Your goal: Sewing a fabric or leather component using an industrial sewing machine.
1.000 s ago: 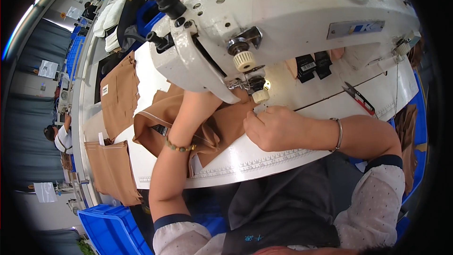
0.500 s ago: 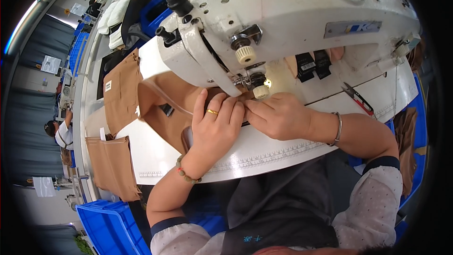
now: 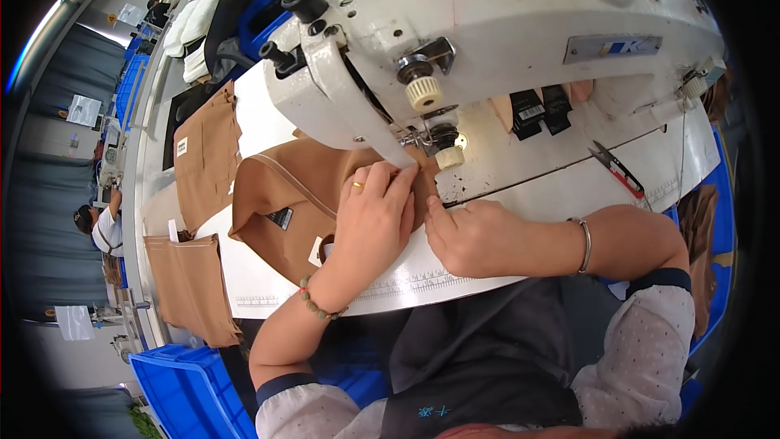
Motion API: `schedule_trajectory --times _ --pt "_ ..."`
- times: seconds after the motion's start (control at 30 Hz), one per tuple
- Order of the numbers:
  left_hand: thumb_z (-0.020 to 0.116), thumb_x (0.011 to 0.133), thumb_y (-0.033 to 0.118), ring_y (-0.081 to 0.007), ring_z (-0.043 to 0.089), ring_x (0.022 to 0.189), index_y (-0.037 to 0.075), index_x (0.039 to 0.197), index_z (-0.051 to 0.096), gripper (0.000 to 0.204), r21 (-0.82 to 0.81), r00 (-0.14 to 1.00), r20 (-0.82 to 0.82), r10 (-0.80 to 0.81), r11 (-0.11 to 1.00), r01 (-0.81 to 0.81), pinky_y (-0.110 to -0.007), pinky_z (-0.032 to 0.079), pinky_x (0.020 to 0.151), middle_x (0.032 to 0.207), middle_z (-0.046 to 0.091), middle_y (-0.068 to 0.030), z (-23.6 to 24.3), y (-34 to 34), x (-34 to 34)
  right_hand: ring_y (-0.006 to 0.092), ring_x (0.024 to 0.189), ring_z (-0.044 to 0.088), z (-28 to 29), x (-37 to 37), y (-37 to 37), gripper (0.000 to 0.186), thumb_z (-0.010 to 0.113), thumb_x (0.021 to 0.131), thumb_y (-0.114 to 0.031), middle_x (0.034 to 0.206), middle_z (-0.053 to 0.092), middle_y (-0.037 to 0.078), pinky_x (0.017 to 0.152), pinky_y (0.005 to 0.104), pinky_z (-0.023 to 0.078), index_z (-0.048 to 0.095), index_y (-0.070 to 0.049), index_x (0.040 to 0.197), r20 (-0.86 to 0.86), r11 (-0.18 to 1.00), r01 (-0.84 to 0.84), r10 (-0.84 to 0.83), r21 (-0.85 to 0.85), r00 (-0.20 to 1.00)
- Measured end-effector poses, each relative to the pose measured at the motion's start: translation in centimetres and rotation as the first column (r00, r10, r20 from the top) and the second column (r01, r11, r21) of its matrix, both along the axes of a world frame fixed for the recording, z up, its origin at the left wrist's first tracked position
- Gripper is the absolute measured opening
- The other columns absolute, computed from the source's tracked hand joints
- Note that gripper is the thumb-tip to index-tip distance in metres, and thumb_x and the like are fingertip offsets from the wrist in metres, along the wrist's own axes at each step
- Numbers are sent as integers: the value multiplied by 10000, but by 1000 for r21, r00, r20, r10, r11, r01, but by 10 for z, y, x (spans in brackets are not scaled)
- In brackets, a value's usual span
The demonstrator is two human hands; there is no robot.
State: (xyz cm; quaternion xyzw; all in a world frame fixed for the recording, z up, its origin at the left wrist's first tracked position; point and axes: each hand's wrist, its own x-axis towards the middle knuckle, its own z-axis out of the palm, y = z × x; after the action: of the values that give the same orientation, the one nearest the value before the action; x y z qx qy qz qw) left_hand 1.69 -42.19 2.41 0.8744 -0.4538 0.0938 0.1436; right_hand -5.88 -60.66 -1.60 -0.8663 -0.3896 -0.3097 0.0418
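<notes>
A brown fabric piece [image 3: 284, 167] with a pale seam and a small black label lies in loose folds under the sewing machine's head. My left hand [image 3: 370, 215], wearing a ring and a beaded bracelet, is bent over the fabric's edge with its fingertips close to the presser foot [image 3: 422, 142]. Part of its grip is hidden by the hand itself. My right hand [image 3: 471, 236] pinches the fabric's near edge between thumb and fingers, just right of the left hand. A white sewing machine [image 3: 504, 41] arches over the work.
Red-handled thread snips [image 3: 619, 172] lie on the white table [image 3: 552, 219] at right. Brown cut panels [image 3: 191, 276] are stacked at left. Black labels [image 3: 540, 111] rest behind the needle. Blue bins [image 3: 191, 386] stand below left and at right. Another person [image 3: 106, 228] sits far left.
My right hand has drawn back slightly toward me from the needle. The fabric has swung and spread, showing more of its edge by the presser foot. My left hand has shifted slightly.
</notes>
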Motion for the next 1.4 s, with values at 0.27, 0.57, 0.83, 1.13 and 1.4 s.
schedule_trajectory --times 0.27,0.57,0.83,1.13,1.4 --pt "707 790 -13 -278 584 897 9 1190 716 401 -73 996 65 -67 995 72 -376 503 784 1041 624 -87 -14 3 -3 151 464 592 -4 -1 -1 243 655 726 -141 925 711 328 406 267 452 704 80 814 -29 1000 11 -12 -14 1000" --pt "725 774 48 -277 596 992 27 1205 715 431 -19 990 138 -41 999 44 -402 505 874 1098 629 -94 -22 3 22 146 439 572 -8 20 -3 201 668 714 -139 945 714 306 377 281 430 679 48 787 5 995 91 -91 32 996" --pt "712 805 65 -375 638 648 64 964 754 165 -110 990 131 54 993 -40 -471 499 584 800 663 -133 -27 -8 45 149 492 614 -13 37 -8 271 666 767 -111 972 728 246 409 291 460 718 77 955 -80 990 144 -143 -1 986" --pt "688 817 89 -391 665 689 34 871 759 104 -67 984 172 46 997 -35 -474 528 653 734 691 -185 -27 -8 62 200 697 697 36 -1 -11 274 648 857 -92 1046 713 102 592 303 554 691 -5 1113 -423 928 -20 189 373 886" --pt "722 866 121 -308 692 896 -3 1077 725 245 -431 842 -124 524 737 -522 -388 534 793 960 728 -179 10 58 159 367 1189 660 65 -75 32 326 392 1000 48 1418 443 373 979 487 553 392 -81 1299 481 -485 159 874 860 64"
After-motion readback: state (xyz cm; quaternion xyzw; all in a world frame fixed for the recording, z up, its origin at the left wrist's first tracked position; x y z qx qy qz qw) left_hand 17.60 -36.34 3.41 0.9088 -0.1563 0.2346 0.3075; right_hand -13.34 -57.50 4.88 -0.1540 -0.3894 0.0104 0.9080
